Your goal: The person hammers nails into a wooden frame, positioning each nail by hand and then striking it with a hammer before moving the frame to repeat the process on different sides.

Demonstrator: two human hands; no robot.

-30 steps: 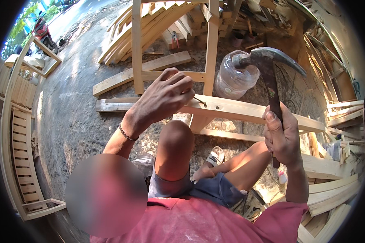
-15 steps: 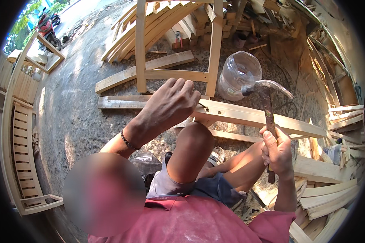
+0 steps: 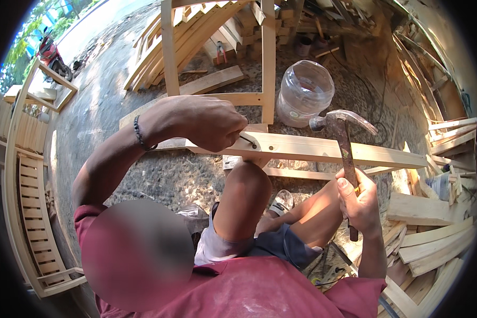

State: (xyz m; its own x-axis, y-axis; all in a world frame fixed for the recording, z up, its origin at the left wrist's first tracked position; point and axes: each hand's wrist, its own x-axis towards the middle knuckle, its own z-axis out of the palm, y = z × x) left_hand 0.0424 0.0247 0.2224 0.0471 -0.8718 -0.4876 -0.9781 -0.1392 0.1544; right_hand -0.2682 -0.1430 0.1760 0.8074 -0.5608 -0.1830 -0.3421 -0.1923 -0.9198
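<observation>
My left hand (image 3: 212,124) is closed in a fist around a thin dark hex key (image 3: 246,140). The key's end meets a hole in the pale wooden beam (image 3: 302,148), and a second hole lies just right of it. Most of the key is hidden in my fingers. My right hand (image 3: 359,200) grips a claw hammer (image 3: 345,151) by its worn, rusty handle, head up, in front of the beam's right part. The beam lies across my view beyond my knees and is joined to a slatless wooden frame.
A clear plastic jar (image 3: 305,95) stands beyond the beam. An upright wooden frame (image 3: 268,63) rises behind it, near red-handled pliers (image 3: 221,52) and stacked curved boards (image 3: 183,47). Loose planks (image 3: 434,244) lie at right. A slatted wooden bench (image 3: 31,196) stands at left.
My left forearm has swung up and outward, its elbow now farther left, and the fist has turned with the hex key. My right hand still holds the hammer, almost in place. The view has shifted slightly.
</observation>
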